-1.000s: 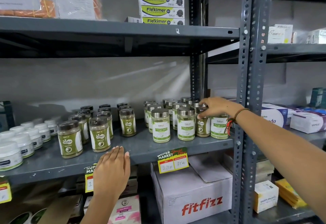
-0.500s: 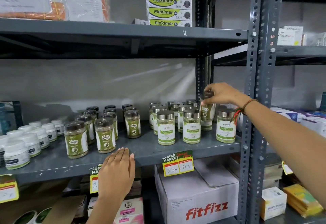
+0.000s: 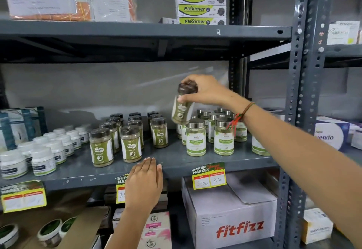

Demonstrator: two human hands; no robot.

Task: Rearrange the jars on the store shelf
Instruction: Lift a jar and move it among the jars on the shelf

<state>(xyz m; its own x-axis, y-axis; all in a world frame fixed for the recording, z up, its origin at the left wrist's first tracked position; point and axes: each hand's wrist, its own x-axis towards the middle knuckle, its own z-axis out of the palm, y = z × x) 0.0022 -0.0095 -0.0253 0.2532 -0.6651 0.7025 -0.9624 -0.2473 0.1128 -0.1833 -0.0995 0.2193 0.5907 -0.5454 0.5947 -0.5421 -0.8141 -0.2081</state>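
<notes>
Our right hand (image 3: pixel 205 90) grips a dark-lidded Gaska jar (image 3: pixel 181 105) by its cap, tilted in the air above the silver-lidded Moringa jars (image 3: pixel 195 137). Our left hand (image 3: pixel 146 178) rests open and flat on the shelf edge (image 3: pixel 176 168).

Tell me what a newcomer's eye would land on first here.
First, the right hand holding a dark-lidded jar tilted in the air above the steel-lidded jars on the middle shelf. Next, the left hand resting flat on that shelf's front edge, and the white fitfizz box below with its red lettering.
</notes>
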